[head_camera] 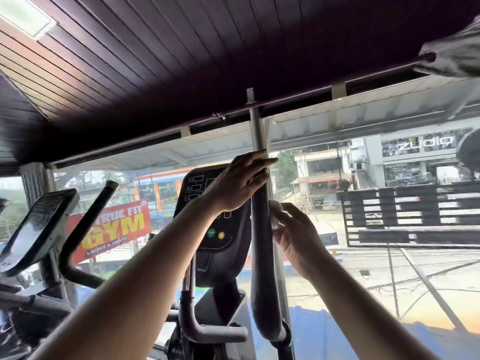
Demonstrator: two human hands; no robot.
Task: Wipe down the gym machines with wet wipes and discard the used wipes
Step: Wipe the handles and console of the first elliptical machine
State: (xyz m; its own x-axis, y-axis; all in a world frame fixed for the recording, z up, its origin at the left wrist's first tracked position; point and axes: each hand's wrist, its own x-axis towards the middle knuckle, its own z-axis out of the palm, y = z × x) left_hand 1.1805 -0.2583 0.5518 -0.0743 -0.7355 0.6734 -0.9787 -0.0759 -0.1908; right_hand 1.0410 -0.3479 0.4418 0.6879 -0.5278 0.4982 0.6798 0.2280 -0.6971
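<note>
An elliptical machine stands in front of me, with a black console and a tall dark handle bar rising to its right. My left hand rests on the top of that handle bar with its fingers straight, the fingertips over the bar's end. My right hand is just right of the bar and holds a white wet wipe against the bar's side. The wipe is partly hidden by my fingers.
A second elliptical with a grey console and a black handle stands at the left. A large window is right behind the machines, with a vertical frame post. A curtain rod runs under the dark slatted ceiling.
</note>
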